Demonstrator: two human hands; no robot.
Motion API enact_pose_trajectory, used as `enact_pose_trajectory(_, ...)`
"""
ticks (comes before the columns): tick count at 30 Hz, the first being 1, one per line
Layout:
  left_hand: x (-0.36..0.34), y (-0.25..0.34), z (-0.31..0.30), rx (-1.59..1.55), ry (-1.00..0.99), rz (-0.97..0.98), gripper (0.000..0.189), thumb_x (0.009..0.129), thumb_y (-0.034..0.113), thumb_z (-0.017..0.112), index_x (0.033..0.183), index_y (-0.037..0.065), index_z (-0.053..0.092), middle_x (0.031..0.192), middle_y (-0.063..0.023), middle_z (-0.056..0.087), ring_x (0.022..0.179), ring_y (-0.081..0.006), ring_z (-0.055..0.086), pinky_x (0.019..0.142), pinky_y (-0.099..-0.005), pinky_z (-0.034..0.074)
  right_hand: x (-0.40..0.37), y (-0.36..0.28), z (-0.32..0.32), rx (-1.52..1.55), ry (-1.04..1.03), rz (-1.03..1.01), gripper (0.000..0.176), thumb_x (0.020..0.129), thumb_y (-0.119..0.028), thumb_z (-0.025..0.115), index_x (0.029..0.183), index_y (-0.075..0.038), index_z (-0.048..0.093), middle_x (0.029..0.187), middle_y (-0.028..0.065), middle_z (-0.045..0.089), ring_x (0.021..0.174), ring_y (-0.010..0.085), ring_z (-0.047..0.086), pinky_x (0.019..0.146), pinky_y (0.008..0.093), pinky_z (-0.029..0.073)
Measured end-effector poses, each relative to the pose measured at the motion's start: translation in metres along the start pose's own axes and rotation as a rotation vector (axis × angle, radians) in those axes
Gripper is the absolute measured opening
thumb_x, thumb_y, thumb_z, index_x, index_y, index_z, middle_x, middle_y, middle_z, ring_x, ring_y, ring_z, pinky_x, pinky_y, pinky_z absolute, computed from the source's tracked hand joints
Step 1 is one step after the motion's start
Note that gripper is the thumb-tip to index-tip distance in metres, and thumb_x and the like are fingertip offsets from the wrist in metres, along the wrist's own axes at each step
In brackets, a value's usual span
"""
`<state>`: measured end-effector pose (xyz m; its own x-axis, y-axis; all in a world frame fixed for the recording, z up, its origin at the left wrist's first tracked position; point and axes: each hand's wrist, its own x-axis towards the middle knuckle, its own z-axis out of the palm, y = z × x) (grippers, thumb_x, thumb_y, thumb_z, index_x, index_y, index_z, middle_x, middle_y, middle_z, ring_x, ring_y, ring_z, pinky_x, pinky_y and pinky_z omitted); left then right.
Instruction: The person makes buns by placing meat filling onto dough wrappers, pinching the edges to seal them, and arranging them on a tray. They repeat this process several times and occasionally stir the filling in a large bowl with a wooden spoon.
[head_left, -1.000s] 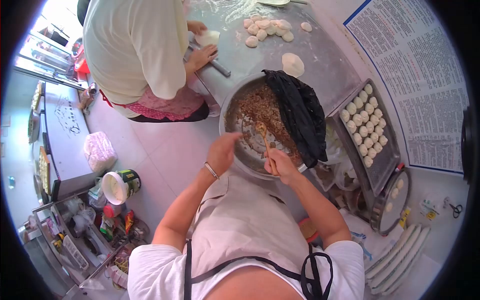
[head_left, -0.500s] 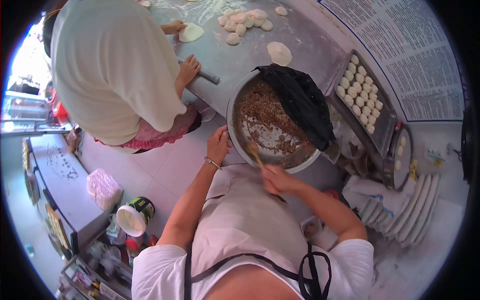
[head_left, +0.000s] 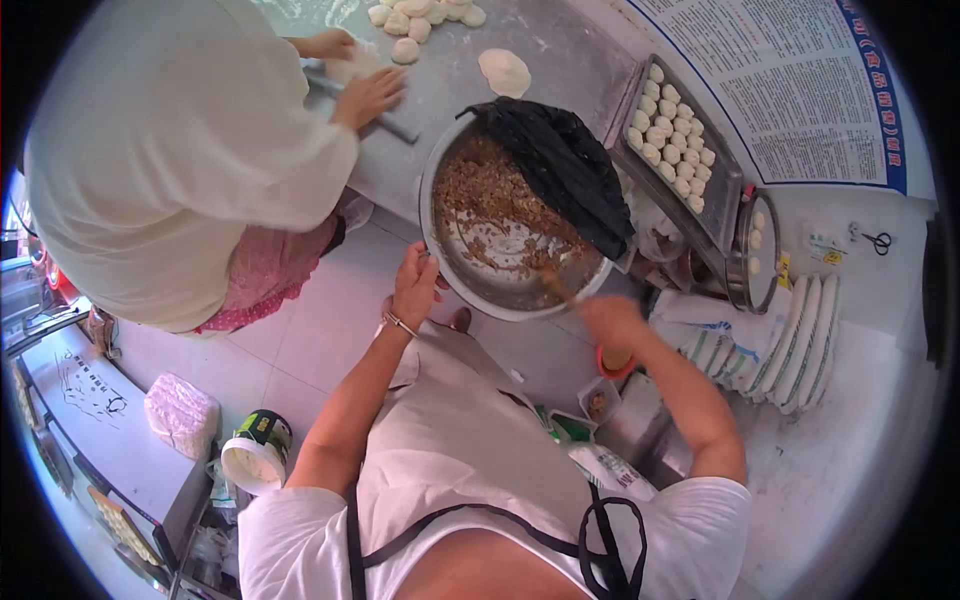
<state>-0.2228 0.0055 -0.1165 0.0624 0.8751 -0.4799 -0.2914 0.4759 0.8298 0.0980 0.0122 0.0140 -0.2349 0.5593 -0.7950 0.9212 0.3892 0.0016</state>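
Observation:
A large metal bowl (head_left: pixel 500 298) holds brown minced filling (head_left: pixel 490 195), with a black cloth or bag (head_left: pixel 565 170) draped over its far right side. My left hand (head_left: pixel 416 288) is at the bowl's near left rim, fingers curled against it. In my right hand (head_left: pixel 612 325), blurred by motion, is the handle of a wooden utensil (head_left: pixel 556 286), whose far end reaches into the bowl at its near right part. Bare metal shows at the bottom of the bowl below the filling.
A co-worker's hands (head_left: pixel 370 97) work over a rolling pin (head_left: pixel 398 128) and dough on the metal table (head_left: pixel 450 90). Dough balls (head_left: pixel 405 50) and a flat dough round (head_left: pixel 504 72) lie beyond. At right are a tray of buns (head_left: pixel 672 140) and stacked cloths (head_left: pixel 800 340).
My right hand and the utensil have moved right along the bowl's near side. The co-worker's hands have come together over the dough. The whole view has shifted.

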Motion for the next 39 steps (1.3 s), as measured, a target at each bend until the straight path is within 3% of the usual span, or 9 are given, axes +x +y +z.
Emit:
enact_pose_trajectory(1,-0.004,0.004,0.002,-0.026,0.007,-0.034,0.03,0.101,0.025,0.049,0.125,0.007,0.047,0.095,-0.0051,0.062,0.071,-0.0124,0.063,0.05,-0.0257,0.055,-0.016,-0.002,-0.047,-0.105,-0.17,0.174,0.025,0.094,-0.017,0.045,0.108,-0.006,0.062,0.109,0.0154,0.067,0.097,0.033,0.065,0.083,0.0435,0.053)
enact_pose_trajectory(4,-0.009,-0.008,0.019,-0.126,0.032,-0.078,0.039,0.099,0.031,0.055,0.126,0.005,0.046,0.102,-0.0071,0.062,0.079,-0.0154,0.066,0.056,-0.0295,0.059,0.015,0.004,-0.017,0.131,0.31,-0.337,0.025,0.091,-0.012,0.047,0.108,-0.01,0.065,0.097,0.0133,0.068,0.092,0.0311,0.068,0.081,0.0436,0.054)
enact_pose_trajectory(8,-0.02,0.014,0.048,-0.248,0.166,-0.176,0.048,0.09,0.033,0.069,0.121,0.001,0.052,0.095,-0.0089,0.065,0.082,-0.0118,0.063,0.062,-0.0271,0.057,-0.004,0.002,-0.006,0.19,0.156,-0.305,0.03,0.088,-0.013,0.049,0.115,-0.012,0.062,0.085,0.0134,0.067,0.084,0.0296,0.068,0.072,0.0454,0.055)
enact_pose_trajectory(14,0.003,-0.031,0.05,-0.131,0.28,-0.035,0.055,0.082,0.037,0.079,0.112,-0.004,0.058,0.099,-0.0119,0.067,0.085,-0.0175,0.063,0.077,-0.0306,0.051,-0.014,0.068,-0.06,-0.2,0.078,0.114,0.029,0.091,-0.012,0.047,0.118,-0.016,0.058,0.092,0.0128,0.07,0.079,0.0346,0.07,0.067,0.0478,0.055)
enact_pose_trajectory(17,-0.005,-0.011,0.053,-0.167,0.295,-0.038,0.058,0.081,0.037,0.079,0.114,-0.005,0.058,0.101,-0.0122,0.067,0.087,-0.017,0.063,0.076,-0.03,0.052,-0.02,0.04,-0.017,-0.161,0.169,-0.307,0.019,0.092,-0.014,0.048,0.107,-0.013,0.06,0.08,0.0133,0.069,0.071,0.0333,0.07,0.06,0.0472,0.055)
enact_pose_trajectory(23,0.001,-0.021,0.051,-0.091,0.294,0.034,0.057,0.081,0.038,0.08,0.113,-0.003,0.058,0.1,-0.0099,0.066,0.085,-0.0156,0.062,0.075,-0.0294,0.051,-0.031,0.101,-0.068,-0.304,0.126,0.15,0.013,0.092,-0.016,0.051,0.1,-0.012,0.059,0.079,0.0128,0.069,0.077,0.0324,0.07,0.06,0.0462,0.054)
enact_pose_trajectory(30,0.001,-0.016,0.048,-0.115,0.348,-0.049,0.053,0.083,0.046,0.076,0.103,0.001,0.057,0.088,-0.0041,0.061,0.075,-0.0123,0.055,0.065,-0.0266,0.048,0.064,-0.019,-0.011,0.081,0.332,-0.345,0.018,0.094,-0.021,0.049,0.102,-0.012,0.063,0.099,0.0109,0.069,0.087,0.03,0.069,0.068,0.0468,0.055)
enact_pose_trajectory(33,0.013,-0.025,0.038,-0.097,0.348,-0.032,0.05,0.085,0.048,0.073,0.096,0.003,0.055,0.084,-0.0011,0.057,0.071,-0.0099,0.053,0.061,-0.0244,0.047,0.08,-0.034,-0.003,0.356,0.309,-0.215,0.022,0.095,-0.022,0.048,0.102,-0.012,0.065,0.102,0.0107,0.069,0.091,0.0307,0.068,0.072,0.0463,0.055)
enact_pose_trajectory(39,0.005,-0.006,0.033,-0.231,0.243,-0.139,0.041,0.092,0.046,0.064,0.094,0.008,0.048,0.084,-0.0001,0.051,0.072,-0.0087,0.055,0.055,-0.0289,0.059,-0.008,0.048,-0.038,-0.11,0.112,0.042,0.021,0.094,-0.028,0.051,0.095,-0.013,0.067,0.086,0.0144,0.069,0.082,0.0303,0.069,0.066,0.0462,0.054)
